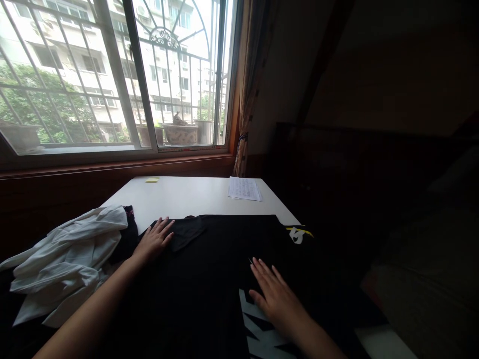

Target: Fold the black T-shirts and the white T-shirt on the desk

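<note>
A black garment (209, 269) with large pale grey lettering (254, 319) lies spread over a white table (187, 194). At its upper left edge, beside a small folded-over dark flap (187, 233), my left hand (155, 239) rests with the fingers stretched out. My right hand (275, 296) lies flat on the cloth, just above and over part of the lettering, with its fingers extended. Neither hand grips anything. Toward the garment's upper right corner are a yellow stripe and a white printed mark (297, 236). The near part of the garment fades into shadow.
Crumpled white cloth (82, 244) is heaped with dark fabric at the left. Papers (244, 189) and a yellow sticky note (152, 179) lie at the table's far side. Beyond stand a barred window (160, 75) and a tied curtain (245, 99). The right side is very dark.
</note>
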`<state>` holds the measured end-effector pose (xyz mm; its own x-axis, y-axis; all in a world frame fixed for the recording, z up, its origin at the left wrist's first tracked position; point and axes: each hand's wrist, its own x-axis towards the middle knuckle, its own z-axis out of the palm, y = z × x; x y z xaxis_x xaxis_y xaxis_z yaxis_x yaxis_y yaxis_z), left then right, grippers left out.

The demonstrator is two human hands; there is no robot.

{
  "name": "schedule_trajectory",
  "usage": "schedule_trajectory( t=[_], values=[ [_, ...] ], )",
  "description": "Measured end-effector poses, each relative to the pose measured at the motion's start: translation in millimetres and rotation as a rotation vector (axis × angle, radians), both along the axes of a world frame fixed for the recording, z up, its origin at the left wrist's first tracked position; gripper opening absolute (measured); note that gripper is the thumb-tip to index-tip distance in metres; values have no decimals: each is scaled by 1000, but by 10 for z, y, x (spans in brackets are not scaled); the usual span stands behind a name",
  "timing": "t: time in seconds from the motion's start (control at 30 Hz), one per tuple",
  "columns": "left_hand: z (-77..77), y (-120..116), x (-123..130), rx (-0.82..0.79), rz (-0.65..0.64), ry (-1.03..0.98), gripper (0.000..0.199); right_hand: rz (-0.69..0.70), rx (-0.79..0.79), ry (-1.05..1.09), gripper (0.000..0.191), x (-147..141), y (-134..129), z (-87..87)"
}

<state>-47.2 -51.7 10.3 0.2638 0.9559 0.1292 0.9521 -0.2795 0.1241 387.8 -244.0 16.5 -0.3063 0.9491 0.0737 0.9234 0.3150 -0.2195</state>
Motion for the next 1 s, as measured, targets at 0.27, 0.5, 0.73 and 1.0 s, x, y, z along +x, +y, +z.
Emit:
schedule_trajectory(
  t=[0.27, 0.5, 0.73, 1.0],
  values=[
    [329, -1121, 532, -4, -612, -77, 52, 4, -42, 31, 65, -77, -84, -2],
    [327, -1957, 723, -28, -805, -4, 68, 9, 61, -18, 62, 70, -95, -52],
    [288, -1954, 707, 72, -794, -14, 67, -249, 259, -99, 59, 799, -427, -308],
    [287, -1957, 704, 64, -815, 9, 74, -348, 612, -127, 50, 1318, -831, -311]
  ],
)
